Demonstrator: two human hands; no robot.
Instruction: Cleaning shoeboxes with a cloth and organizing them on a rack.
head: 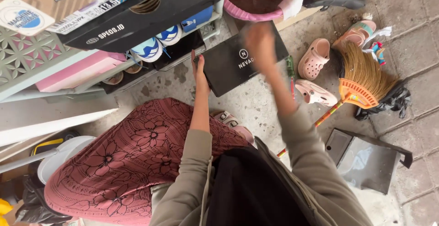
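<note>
On concrete floor, left hand gripping black shoebox, white round logo

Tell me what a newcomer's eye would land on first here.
The black box on the concrete floor, mid-frame, with the left hand at its edge and the blurred right hand above it. To the right lie pink clogs and an orange broom.

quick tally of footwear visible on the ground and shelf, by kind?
Pink perforated clogs on the concrete: 2
Pink strapped sandal by the straw broom: 1
Blue-and-white sneakers on the shelf: 2
Total: 5
</note>
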